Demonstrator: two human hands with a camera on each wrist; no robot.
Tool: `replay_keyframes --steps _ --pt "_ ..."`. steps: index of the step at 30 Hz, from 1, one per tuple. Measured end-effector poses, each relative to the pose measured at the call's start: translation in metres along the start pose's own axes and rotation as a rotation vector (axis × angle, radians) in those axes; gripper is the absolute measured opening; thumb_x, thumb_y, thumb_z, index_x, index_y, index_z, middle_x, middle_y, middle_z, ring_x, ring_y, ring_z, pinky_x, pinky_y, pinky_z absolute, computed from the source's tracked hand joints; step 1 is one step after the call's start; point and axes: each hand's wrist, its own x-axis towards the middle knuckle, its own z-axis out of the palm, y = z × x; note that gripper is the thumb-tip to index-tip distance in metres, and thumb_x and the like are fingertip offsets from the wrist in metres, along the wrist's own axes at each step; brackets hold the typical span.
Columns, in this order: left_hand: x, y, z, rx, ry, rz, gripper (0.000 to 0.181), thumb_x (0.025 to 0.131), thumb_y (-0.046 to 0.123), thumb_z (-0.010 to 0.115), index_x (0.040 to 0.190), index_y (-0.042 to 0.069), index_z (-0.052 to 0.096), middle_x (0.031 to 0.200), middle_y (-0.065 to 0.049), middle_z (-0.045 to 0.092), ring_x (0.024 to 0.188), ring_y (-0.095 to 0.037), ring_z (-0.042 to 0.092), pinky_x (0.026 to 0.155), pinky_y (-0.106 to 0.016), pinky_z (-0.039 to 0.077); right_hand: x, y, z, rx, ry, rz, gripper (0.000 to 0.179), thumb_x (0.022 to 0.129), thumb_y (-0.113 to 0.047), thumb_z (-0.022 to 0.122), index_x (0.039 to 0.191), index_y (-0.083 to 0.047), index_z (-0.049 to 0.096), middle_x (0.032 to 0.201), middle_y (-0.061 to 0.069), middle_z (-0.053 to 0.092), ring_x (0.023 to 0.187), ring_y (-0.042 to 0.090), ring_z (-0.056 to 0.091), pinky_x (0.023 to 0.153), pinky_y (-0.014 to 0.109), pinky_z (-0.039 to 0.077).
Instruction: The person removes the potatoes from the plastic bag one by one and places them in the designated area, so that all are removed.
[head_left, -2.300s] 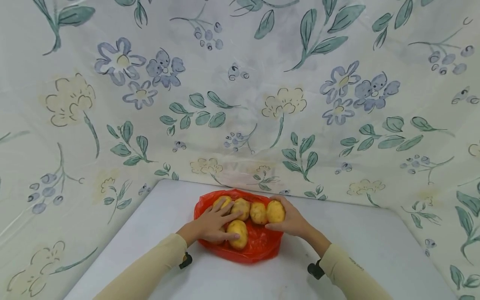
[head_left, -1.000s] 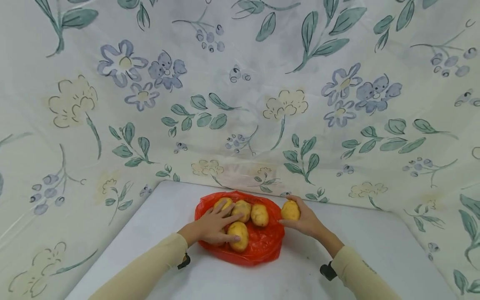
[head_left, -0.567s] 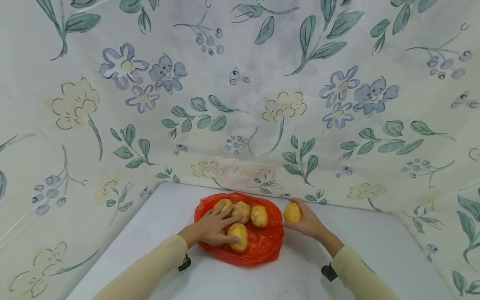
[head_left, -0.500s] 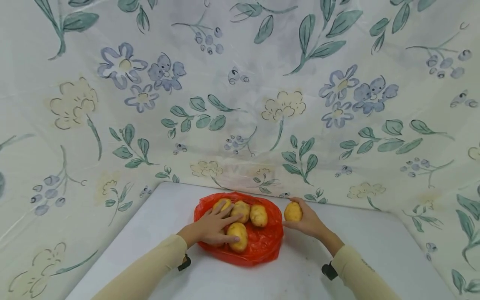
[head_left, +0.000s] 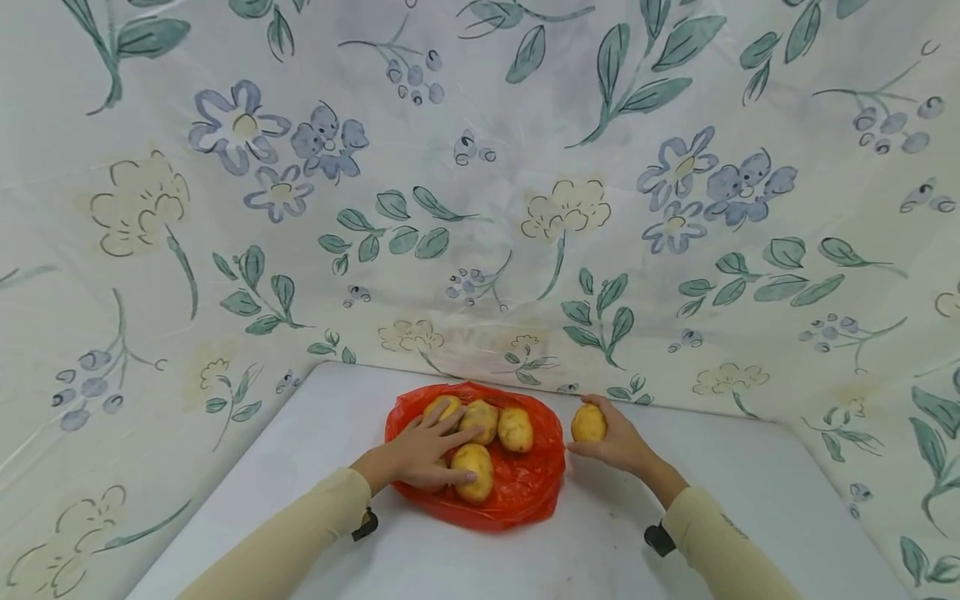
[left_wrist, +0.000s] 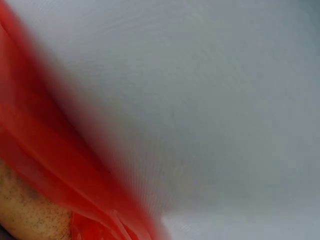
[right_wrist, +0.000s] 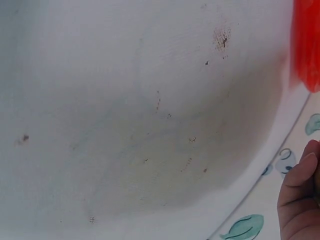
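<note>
A red plastic bag (head_left: 521,492) lies spread on the white table with several potatoes in it. My left hand (head_left: 418,454) rests on the bag's left side, fingers spread over a potato (head_left: 444,406) at the back, the thumb touching a nearer potato (head_left: 472,473). Just past the bag's right edge, my right hand (head_left: 621,442) holds a single potato (head_left: 588,423) between thumb and fingers. The left wrist view catches the red bag (left_wrist: 45,135) and part of a potato (left_wrist: 32,212). In the right wrist view, the right hand (right_wrist: 299,197) shows at the lower right edge, its potato mostly cut off.
Two more potatoes, one brownish (head_left: 480,422) and one yellow (head_left: 516,429), sit along the bag's back. A floral cloth (head_left: 480,250) hangs behind the white table (head_left: 720,475). Small dark specks (right_wrist: 222,40) mark the tabletop.
My right hand has carried its potato from inside the bag to beyond the bag's right edge, and is almost still over the last half second. The left hand has stayed in place.
</note>
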Motion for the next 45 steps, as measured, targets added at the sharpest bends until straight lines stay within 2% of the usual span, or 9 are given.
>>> replay_keyframes --steps 9,20,29,34,42,45 --pt "-0.001 -0.001 0.0 0.005 0.009 0.001 0.083 0.085 0.082 0.041 0.155 0.04 0.027 0.168 -0.005 0.01 0.154 -0.037 -0.004 0.119 -0.065 0.013 0.001 0.004 0.002 -0.001 -0.016 -0.014 0.088 0.069 -0.025 0.087 0.144 -0.017 0.041 0.123 0.012 0.053 0.103 0.027 0.052 0.082 0.041 0.055" --pt "0.0 0.0 0.001 -0.002 0.004 -0.005 0.083 0.084 0.083 0.042 0.155 0.041 0.027 0.168 -0.004 0.011 0.154 -0.037 -0.004 0.119 -0.065 0.014 0.002 0.014 0.001 0.013 -0.061 0.119 0.099 0.069 -0.029 0.087 0.147 -0.013 0.029 0.126 0.012 0.053 0.108 0.028 0.053 0.091 0.048 0.053" --pt "0.0 0.001 -0.001 -0.008 -0.003 -0.009 0.084 0.084 0.082 0.042 0.155 0.041 0.027 0.168 -0.005 0.011 0.154 -0.037 -0.003 0.118 -0.066 0.014 0.008 0.025 0.003 -0.016 -0.076 0.113 0.099 0.068 -0.03 0.089 0.148 -0.014 0.034 0.128 0.015 0.05 0.112 0.03 0.05 0.095 0.052 0.051" --pt "-0.001 0.002 -0.002 -0.009 -0.007 -0.012 0.084 0.084 0.082 0.042 0.155 0.04 0.028 0.168 -0.005 0.012 0.154 -0.037 -0.002 0.118 -0.066 0.016 0.009 0.027 0.004 0.005 -0.09 0.14 0.103 0.069 -0.034 0.089 0.151 -0.013 0.031 0.137 0.015 0.05 0.116 0.033 0.05 0.1 0.055 0.047" --pt "0.0 0.002 -0.002 -0.015 -0.008 -0.012 0.085 0.084 0.082 0.043 0.155 0.039 0.028 0.168 -0.005 0.012 0.154 -0.037 -0.003 0.118 -0.065 0.015 0.012 0.03 0.004 0.008 -0.11 0.148 0.101 0.072 -0.031 0.087 0.152 -0.015 0.029 0.137 0.017 0.048 0.119 0.035 0.048 0.101 0.057 0.046" --pt "0.001 0.002 -0.002 -0.016 -0.004 -0.009 0.084 0.084 0.081 0.043 0.155 0.039 0.028 0.167 -0.006 0.013 0.154 -0.038 -0.002 0.118 -0.066 0.015 0.012 0.03 0.004 0.04 -0.11 0.166 0.101 0.072 -0.031 0.088 0.152 -0.015 0.029 0.137 0.016 0.048 0.119 0.034 0.048 0.102 0.056 0.046"
